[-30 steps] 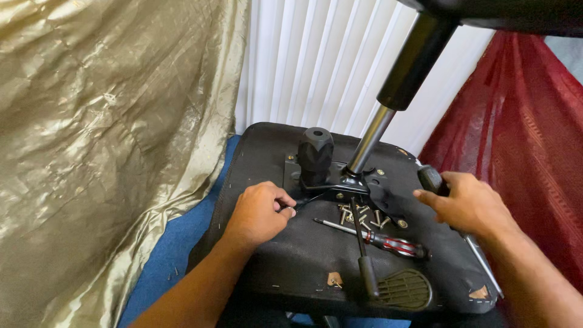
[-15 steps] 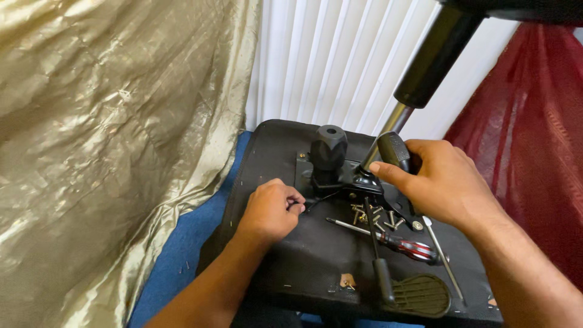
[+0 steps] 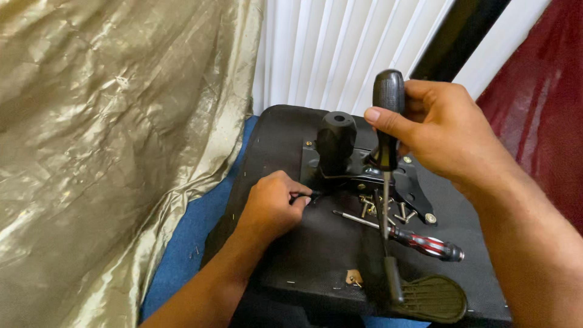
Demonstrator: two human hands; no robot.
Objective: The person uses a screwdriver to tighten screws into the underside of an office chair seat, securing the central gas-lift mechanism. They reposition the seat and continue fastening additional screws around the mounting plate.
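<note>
At frame centre, the right hand (image 3: 452,130) gripped a black-handled screwdriver (image 3: 387,121) upright over the chair's metal mechanism plate (image 3: 388,179); the left hand (image 3: 270,206) pinched something small, hidden by curled fingers

Open seat underside (image 3: 291,243) near left; loose screws (image 3: 398,212), red-handled screwdriver (image 3: 425,243), black knob (image 3: 336,140) crowding centre.

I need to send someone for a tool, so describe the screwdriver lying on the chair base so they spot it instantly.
Find the upturned black chair seat in front of the white blinds. Just right of its metal mechanism plate, beside loose screws, lies the screwdriver. Unlike the black-handled one in the right hand, its handle is red-and-clear striped.
</note>
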